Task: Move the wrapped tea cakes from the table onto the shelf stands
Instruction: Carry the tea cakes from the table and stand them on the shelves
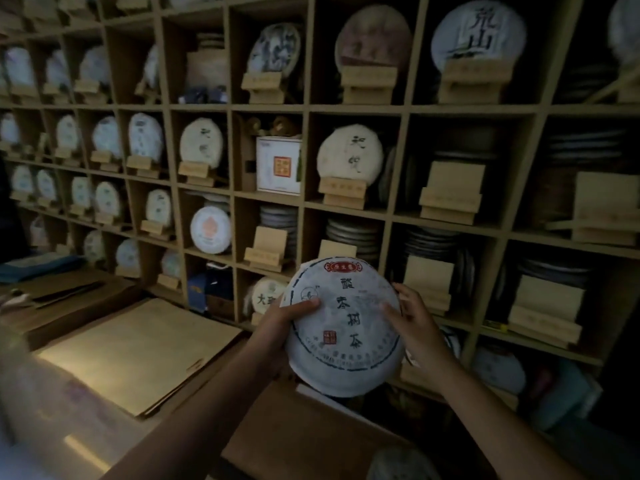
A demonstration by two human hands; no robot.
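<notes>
White paper wraps the tea cake [346, 327] we hold up in the lower middle of the frame, in front of the wooden shelf [304, 109].

Our left hand [277, 327] grips its left edge, thumb curled over the printed face; our right hand [415, 327] clasps the right edge, fingers bent around the rim. Empty wooden stands [450, 194] sit in compartments at right of centre, other wrapped cakes [349, 154] stand upright above, and brown paper sheets [138, 355] lie on the table at lower left.
</notes>
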